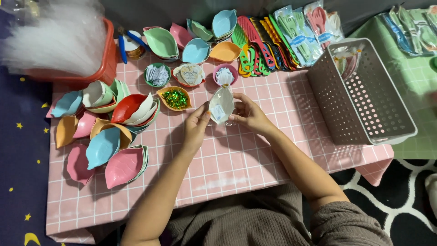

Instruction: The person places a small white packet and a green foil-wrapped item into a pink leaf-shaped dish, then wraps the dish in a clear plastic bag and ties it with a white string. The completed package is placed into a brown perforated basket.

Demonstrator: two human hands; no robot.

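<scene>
A white leaf-shaped dish (221,104) is held just above the pink checked surface (236,159), between the left hand (196,128) and the right hand (248,114). The grip of each hand is closed on a long edge of the dish, fingers curled around the rim; a small pale packet (218,112) is seen lying inside it. Just beyond the dish, a bowl of green sequins (175,98), a pink bowl of white packets (225,75) and a green bowl of packets (157,75) are set in a row, with piles of coloured leaf dishes (109,136) to the left and a perforated pink basket (364,100) to the right.

The dish is best kept level and supported from both edges, so that the packet is not tipped out. Pressure on the thin rim should be kept light, since it is judged likely to flex. Whether anything else is in the dish cannot be told.
</scene>
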